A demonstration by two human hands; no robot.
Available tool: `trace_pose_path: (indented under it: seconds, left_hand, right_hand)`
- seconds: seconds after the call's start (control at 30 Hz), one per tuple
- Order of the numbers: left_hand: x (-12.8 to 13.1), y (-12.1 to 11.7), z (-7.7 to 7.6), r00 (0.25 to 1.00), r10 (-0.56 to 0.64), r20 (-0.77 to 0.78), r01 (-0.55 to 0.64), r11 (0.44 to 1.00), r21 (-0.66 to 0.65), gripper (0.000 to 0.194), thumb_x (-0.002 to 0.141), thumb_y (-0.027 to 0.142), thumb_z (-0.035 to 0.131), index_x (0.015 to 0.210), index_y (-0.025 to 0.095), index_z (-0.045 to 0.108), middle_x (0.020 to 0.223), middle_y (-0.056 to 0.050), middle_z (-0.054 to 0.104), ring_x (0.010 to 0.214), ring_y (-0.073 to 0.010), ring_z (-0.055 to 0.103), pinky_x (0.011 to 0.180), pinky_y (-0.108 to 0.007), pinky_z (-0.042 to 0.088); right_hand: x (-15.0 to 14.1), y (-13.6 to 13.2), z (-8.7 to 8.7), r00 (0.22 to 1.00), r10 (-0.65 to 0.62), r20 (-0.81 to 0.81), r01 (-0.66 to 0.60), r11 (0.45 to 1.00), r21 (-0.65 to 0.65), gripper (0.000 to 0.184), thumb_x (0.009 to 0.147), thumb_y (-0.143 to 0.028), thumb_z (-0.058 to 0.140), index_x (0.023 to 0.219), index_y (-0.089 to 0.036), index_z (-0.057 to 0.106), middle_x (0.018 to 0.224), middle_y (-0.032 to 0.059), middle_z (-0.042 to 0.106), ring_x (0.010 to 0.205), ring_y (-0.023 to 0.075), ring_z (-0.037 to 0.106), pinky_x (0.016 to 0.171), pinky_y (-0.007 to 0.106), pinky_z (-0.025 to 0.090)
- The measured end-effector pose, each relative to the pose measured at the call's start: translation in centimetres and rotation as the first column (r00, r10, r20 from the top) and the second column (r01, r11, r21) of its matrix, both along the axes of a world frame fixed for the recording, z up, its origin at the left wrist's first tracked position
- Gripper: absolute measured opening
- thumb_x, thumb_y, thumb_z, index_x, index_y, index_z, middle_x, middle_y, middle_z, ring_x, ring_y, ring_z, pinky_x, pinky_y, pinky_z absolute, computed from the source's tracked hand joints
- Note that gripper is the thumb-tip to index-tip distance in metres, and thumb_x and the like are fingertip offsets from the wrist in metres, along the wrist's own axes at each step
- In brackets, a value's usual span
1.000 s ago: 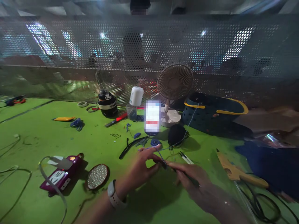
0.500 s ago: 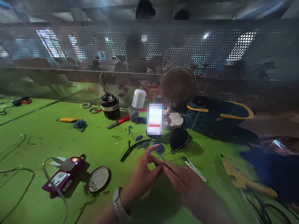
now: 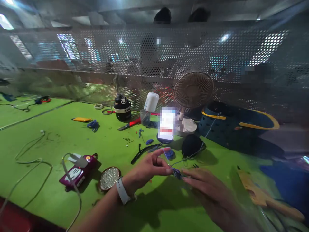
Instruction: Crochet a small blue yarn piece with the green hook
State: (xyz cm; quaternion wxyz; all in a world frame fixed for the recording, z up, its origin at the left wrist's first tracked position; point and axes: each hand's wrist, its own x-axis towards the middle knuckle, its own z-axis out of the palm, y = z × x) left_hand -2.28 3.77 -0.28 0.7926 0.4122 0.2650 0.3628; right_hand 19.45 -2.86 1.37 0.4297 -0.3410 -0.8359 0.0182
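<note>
Two bare hands meet at lower centre: the left hand [image 3: 147, 167] pinches one small blue yarn piece [image 3: 177, 173], a strand over its index finger; the right hand [image 3: 210, 190] reaches the piece's right end, its grip unclear. One blue basket [image 3: 217, 133], centre right, has two yellow handles, yarn crossing its rim, contents unclear. One plastic cup [image 3: 145, 118] stands near one fan [image 3: 193, 90]. Two tape rolls [image 3: 98, 106] lie upper left, before the perforated panel [image 3: 96, 75] edging the green table [image 3: 58, 129].
</note>
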Motion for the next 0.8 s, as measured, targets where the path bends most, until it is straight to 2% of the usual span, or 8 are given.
trace_pose_path:
  seconds: [0.1, 0.2, 0.3, 0.4, 0.47, 0.53, 0.63, 0.8]
  left_hand:
    - [-0.2, 0.4, 0.1, 1.0, -0.004, -0.005, 0.004, 1.0, 0.013, 0.08, 0.064, 0.01, 0.087, 0.135, 0.012, 0.051, 0.068, 0.001, 0.072, 0.063, -0.0085, 0.063, 0.073, -0.025, 0.045]
    - [-0.3, 0.5, 0.1, 0.999, -0.035, -0.005, 0.035, 0.999, 0.032, 0.074, 0.065, 0.011, 0.086, 0.131, 0.012, 0.055, 0.069, 0.001, 0.071, 0.064, -0.0084, 0.063, 0.072, -0.024, 0.045]
    - [-0.2, 0.3, 0.3, 0.998, -0.062, -0.014, 0.062, 0.997, 0.05, 0.069, 0.065, 0.012, 0.086, 0.128, 0.012, 0.058, 0.07, 0.001, 0.07, 0.066, -0.0094, 0.063, 0.073, -0.025, 0.046]
    - [0.2, -0.3, 0.6, 0.998, -0.051, -0.047, 0.055, 0.994, 0.095, 0.07, 0.067, 0.013, 0.085, 0.131, 0.015, 0.056, 0.073, 0.002, 0.068, 0.068, -0.0101, 0.061, 0.074, -0.027, 0.047]
    - [0.6, -0.7, 0.5, 0.994, -0.016, -0.111, 0.036, 0.982, 0.184, 0.07, 0.069, 0.015, 0.083, 0.133, 0.017, 0.054, 0.074, 0.002, 0.066, 0.071, -0.0118, 0.061, 0.078, -0.03, 0.047]
    - [0.9, -1.1, 0.3, 0.982, 0.067, -0.178, -0.008, 0.95, 0.311, 0.066, 0.073, 0.019, 0.081, 0.133, 0.018, 0.054, 0.076, 0.001, 0.065, 0.076, -0.0145, 0.061, 0.081, -0.033, 0.047]
    - [1.2, -1.5, 0.1, 0.968, 0.17, -0.186, -0.081, 0.909, 0.409, 0.058, 0.079, 0.023, 0.076, 0.133, 0.021, 0.054, 0.091, -0.004, 0.066, 0.09, -0.0185, 0.062, 0.087, -0.037, 0.047]
    - [1.5, -1.8, 0.6, 0.974, 0.186, -0.133, -0.136, 0.939, 0.317, 0.049, 0.075, 0.026, 0.08, 0.12, 0.018, 0.061, 0.097, -0.006, 0.068, 0.096, -0.0216, 0.064, 0.089, -0.04, 0.049]
  right_hand:
    - [0.3, -0.4, 0.8, 0.987, 0.004, -0.16, -0.028, 0.989, -0.145, 0.026, 0.091, -0.019, 0.061, 0.111, -0.033, 0.071, 0.101, -0.0001, 0.079, 0.089, 0.0178, 0.075, 0.073, 0.027, 0.06]
    - [0.7, -0.8, 0.2, 0.921, -0.176, -0.347, 0.022, 0.915, -0.404, 0.017, 0.086, -0.024, 0.069, 0.099, -0.033, 0.076, 0.094, 0.0001, 0.079, 0.085, 0.0189, 0.074, 0.07, 0.026, 0.061]
    - [1.0, -0.5, -1.3, 0.731, -0.41, -0.546, -0.033, 0.777, -0.629, 0.013, 0.079, -0.034, 0.076, 0.088, -0.026, 0.079, 0.087, 0.0045, 0.08, 0.072, 0.0203, 0.074, 0.058, 0.026, 0.06]
    - [0.5, 0.3, -2.7, 0.51, -0.527, -0.68, -0.281, 0.645, -0.71, 0.015, 0.072, -0.035, 0.081, 0.081, -0.023, 0.077, 0.079, 0.0046, 0.08, 0.065, 0.0205, 0.073, 0.051, 0.026, 0.056]
    - [-0.3, 0.6, -3.0, 0.431, -0.587, -0.685, -0.413, 0.547, -0.728, 0.017, 0.072, -0.036, 0.081, 0.081, -0.023, 0.076, 0.071, 0.0031, 0.078, 0.06, 0.0187, 0.072, 0.049, 0.026, 0.055]
    - [-1.1, 0.6, -3.0, 0.372, -0.623, -0.688, -0.458, 0.522, -0.72, 0.018, 0.073, -0.036, 0.081, 0.083, -0.023, 0.075, 0.071, 0.0018, 0.077, 0.06, 0.0175, 0.071, 0.054, 0.027, 0.057]
    - [-1.7, 0.3, -2.9, 0.33, -0.625, -0.708, -0.447, 0.557, -0.7, 0.02, 0.071, -0.036, 0.083, 0.083, -0.023, 0.075, 0.071, 0.0012, 0.076, 0.062, 0.0152, 0.069, 0.059, 0.025, 0.058]
    - [-1.4, 0.3, -3.8, 0.383, -0.608, -0.696, -0.398, 0.571, -0.718, 0.02, 0.072, -0.036, 0.083, 0.084, -0.021, 0.076, 0.066, 0.0009, 0.074, 0.055, 0.0123, 0.065, 0.052, 0.021, 0.054]
